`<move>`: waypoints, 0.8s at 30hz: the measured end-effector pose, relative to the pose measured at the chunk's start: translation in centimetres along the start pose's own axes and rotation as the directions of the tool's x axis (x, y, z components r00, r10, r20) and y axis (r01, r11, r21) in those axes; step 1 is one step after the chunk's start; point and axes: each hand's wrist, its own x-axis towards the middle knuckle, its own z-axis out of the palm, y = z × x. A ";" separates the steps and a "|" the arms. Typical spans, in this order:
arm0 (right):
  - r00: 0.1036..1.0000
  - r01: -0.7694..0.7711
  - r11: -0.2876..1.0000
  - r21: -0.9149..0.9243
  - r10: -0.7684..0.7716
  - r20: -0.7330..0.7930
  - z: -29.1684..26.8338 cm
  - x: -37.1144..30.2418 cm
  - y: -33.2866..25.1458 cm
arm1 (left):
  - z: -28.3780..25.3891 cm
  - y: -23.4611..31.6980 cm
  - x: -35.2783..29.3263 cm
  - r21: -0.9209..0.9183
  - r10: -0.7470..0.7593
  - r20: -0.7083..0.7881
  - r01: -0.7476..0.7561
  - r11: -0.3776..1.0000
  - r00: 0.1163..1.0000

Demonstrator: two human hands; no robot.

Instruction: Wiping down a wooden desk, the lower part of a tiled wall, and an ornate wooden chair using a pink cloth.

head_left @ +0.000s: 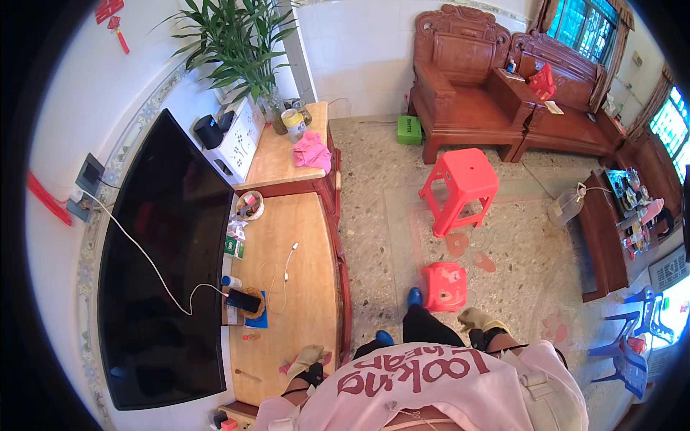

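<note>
My left hand [307, 358], in a beige glove, lies on the wooden cabinet top at its near end. Its fingers are closed over a pink cloth [326, 358], which shows on both sides of the glove. My right hand [480, 320], gloved the same way, hangs over the floor beside my leg. Its fingers look loosely apart, with nothing visible in them. The low red stool [444, 286] stands just beyond it. Near my left hand, a small brown wooden-looking stick [249, 376] lies on the cabinet top [302, 287].
Along the cabinet stand a large black television [169, 280], a phone [244, 300] on a cable, a small basket [250, 205], a second pink cloth [312, 152] and a potted plant [237, 47]. A taller red stool [463, 183], wooden chairs [467, 100] and blue chairs [625, 355] occupy the floor.
</note>
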 end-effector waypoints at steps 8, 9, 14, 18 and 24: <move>0.999 0.037 0.967 0.251 -0.034 -0.015 -0.9 1.4 -3.6 | -1.4 -1.1 0.4 0.364 0.037 0.031 -0.046 0.930 0.999; 0.999 0.032 0.965 0.261 -0.033 -0.003 -1.2 1.3 -3.1 | -1.3 -0.1 0.6 0.369 0.020 0.032 -0.030 0.929 0.999; 0.992 -0.122 0.948 0.294 0.122 0.019 -2.4 -1.3 0.5 | 1.2 5.2 1.1 0.378 -0.018 0.002 0.016 0.926 1.000; 0.985 -0.173 0.948 0.266 0.169 0.041 -3.0 -2.7 3.9 | 3.0 8.1 2.2 0.342 0.117 -0.022 -0.102 0.934 0.993; 0.993 -0.091 0.996 -0.019 0.090 -0.081 -5.2 -1.9 5.8 | 8.0 12.1 -0.3 0.134 0.249 -0.104 -0.234 0.963 0.963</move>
